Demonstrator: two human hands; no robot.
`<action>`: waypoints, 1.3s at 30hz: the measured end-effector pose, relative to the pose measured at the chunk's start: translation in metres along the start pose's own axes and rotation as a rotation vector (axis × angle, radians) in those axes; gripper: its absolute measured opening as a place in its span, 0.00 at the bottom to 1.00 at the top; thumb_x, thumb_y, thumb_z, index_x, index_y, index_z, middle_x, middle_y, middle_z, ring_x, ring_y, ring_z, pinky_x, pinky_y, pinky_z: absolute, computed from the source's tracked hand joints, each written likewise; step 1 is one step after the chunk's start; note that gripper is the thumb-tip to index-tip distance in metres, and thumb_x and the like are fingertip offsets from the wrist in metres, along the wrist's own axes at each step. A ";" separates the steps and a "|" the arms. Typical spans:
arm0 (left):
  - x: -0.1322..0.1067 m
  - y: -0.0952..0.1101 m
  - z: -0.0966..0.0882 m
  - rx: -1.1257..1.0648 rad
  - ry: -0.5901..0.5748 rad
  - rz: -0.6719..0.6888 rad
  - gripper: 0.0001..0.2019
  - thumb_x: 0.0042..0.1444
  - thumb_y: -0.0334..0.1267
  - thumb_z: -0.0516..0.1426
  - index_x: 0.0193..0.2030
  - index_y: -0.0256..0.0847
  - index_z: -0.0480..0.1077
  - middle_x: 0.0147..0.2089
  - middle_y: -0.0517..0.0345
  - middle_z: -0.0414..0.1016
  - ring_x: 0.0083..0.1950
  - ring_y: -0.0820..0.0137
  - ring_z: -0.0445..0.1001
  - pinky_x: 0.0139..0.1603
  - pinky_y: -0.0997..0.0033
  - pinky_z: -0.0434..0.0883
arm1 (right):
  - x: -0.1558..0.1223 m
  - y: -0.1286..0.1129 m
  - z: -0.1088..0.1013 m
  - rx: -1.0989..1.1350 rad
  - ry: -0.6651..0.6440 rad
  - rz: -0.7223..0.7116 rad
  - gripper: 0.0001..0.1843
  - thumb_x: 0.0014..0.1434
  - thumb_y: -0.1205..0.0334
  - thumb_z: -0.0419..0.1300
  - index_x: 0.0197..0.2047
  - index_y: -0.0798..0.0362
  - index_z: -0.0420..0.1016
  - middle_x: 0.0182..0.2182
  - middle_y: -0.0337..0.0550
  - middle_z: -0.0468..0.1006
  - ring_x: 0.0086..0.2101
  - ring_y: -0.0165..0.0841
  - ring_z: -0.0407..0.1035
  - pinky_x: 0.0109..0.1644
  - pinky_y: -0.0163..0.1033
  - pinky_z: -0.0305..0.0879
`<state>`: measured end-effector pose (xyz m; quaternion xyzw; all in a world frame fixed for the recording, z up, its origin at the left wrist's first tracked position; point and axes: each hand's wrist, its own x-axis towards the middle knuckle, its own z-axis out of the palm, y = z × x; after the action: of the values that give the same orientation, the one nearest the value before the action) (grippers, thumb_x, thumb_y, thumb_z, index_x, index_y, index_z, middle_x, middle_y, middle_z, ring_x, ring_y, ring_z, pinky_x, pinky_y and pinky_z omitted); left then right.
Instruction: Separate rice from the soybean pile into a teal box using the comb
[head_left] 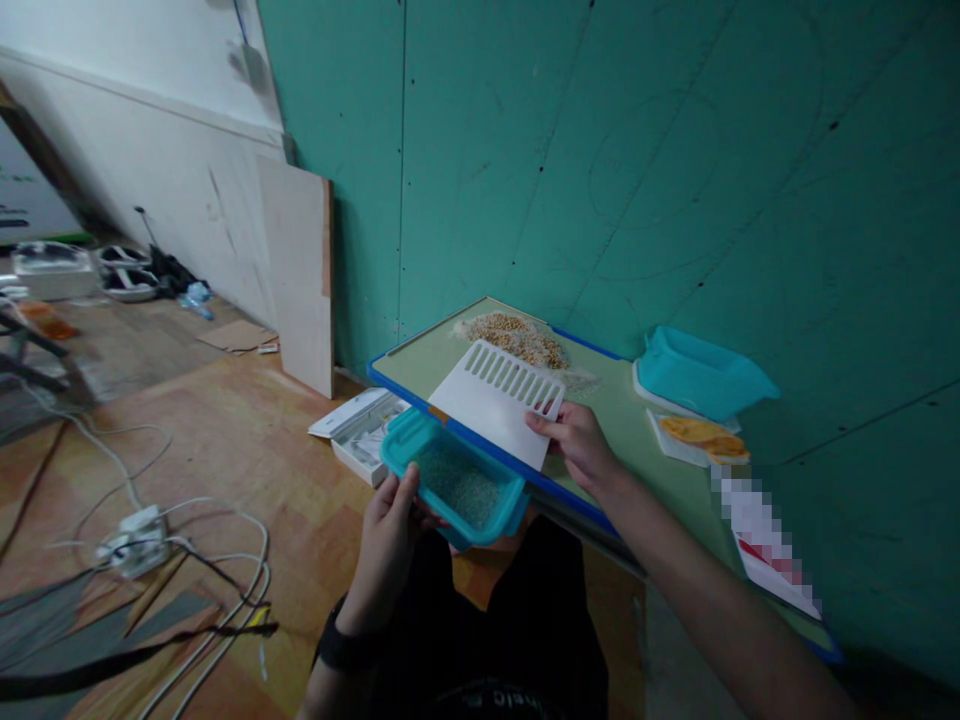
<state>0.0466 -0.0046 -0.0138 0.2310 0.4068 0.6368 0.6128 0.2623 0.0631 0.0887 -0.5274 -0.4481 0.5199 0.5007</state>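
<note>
My left hand [394,510] grips the near left rim of a turquoise plastic basin [401,447], held just off the table's front edge. Small pale grains [461,485] cover its bottom. In my right hand [574,440] is a white slotted plastic scoop [480,400], thumb on top at its right side. The scoop lies over the table's front edge, its row of slots toward the back. Beyond it, a pile of yellowish beans mixed with pale grains [517,335] is spread on the green tabletop [626,440]. Whether the scoop touches the tabletop is hard to tell.
Against the green wall, a second turquoise container [701,370] stands at the table's right, near a folded orange cloth [701,437]. An opened white box [364,435] sits below the table's left corner. Cables and a power strip [135,540] lie on the floor at left.
</note>
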 end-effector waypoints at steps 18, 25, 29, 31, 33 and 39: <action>0.000 -0.007 -0.014 0.009 -0.039 0.017 0.18 0.55 0.53 0.66 0.32 0.42 0.68 0.20 0.66 0.73 0.18 0.72 0.72 0.20 0.75 0.71 | -0.033 0.018 -0.148 -0.154 0.668 -0.137 0.24 0.31 0.54 0.76 0.33 0.55 0.80 0.33 0.48 0.84 0.31 0.45 0.77 0.29 0.45 0.73; -0.001 -0.006 -0.010 0.003 -0.031 0.004 0.21 0.49 0.55 0.69 0.29 0.42 0.67 0.20 0.65 0.73 0.18 0.72 0.73 0.21 0.75 0.72 | -0.038 0.020 -0.136 -0.153 0.566 -0.075 0.24 0.35 0.53 0.75 0.37 0.55 0.80 0.33 0.48 0.85 0.30 0.45 0.78 0.27 0.44 0.73; -0.001 -0.006 -0.009 0.005 -0.030 0.005 0.21 0.48 0.55 0.69 0.29 0.41 0.68 0.20 0.65 0.73 0.19 0.72 0.74 0.22 0.75 0.72 | -0.038 0.019 -0.118 -0.148 0.493 -0.016 0.24 0.35 0.52 0.75 0.35 0.55 0.80 0.29 0.47 0.84 0.26 0.44 0.77 0.24 0.43 0.71; -0.001 -0.005 -0.008 0.003 -0.034 0.005 0.21 0.49 0.55 0.69 0.30 0.41 0.68 0.20 0.65 0.73 0.19 0.71 0.74 0.22 0.75 0.72 | -0.036 0.016 -0.107 -0.138 0.448 0.000 0.24 0.34 0.52 0.75 0.34 0.55 0.79 0.28 0.47 0.83 0.24 0.42 0.76 0.22 0.42 0.70; 0.000 -0.004 -0.008 0.006 -0.032 0.003 0.21 0.49 0.54 0.69 0.30 0.41 0.68 0.20 0.65 0.74 0.19 0.71 0.74 0.21 0.75 0.72 | -0.033 0.014 -0.095 -0.135 0.394 0.013 0.24 0.34 0.52 0.75 0.34 0.55 0.79 0.27 0.46 0.83 0.24 0.41 0.75 0.22 0.42 0.70; 0.005 0.000 -0.007 0.018 -0.044 0.011 0.20 0.49 0.54 0.69 0.28 0.42 0.68 0.19 0.65 0.73 0.19 0.71 0.74 0.22 0.73 0.74 | -0.015 0.010 -0.064 -0.135 0.256 0.061 0.23 0.34 0.52 0.76 0.33 0.55 0.79 0.27 0.45 0.83 0.24 0.41 0.75 0.23 0.42 0.70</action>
<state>0.0402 -0.0017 -0.0192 0.2530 0.3977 0.6313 0.6159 0.3245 0.0436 0.0774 -0.6353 -0.3981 0.4320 0.5012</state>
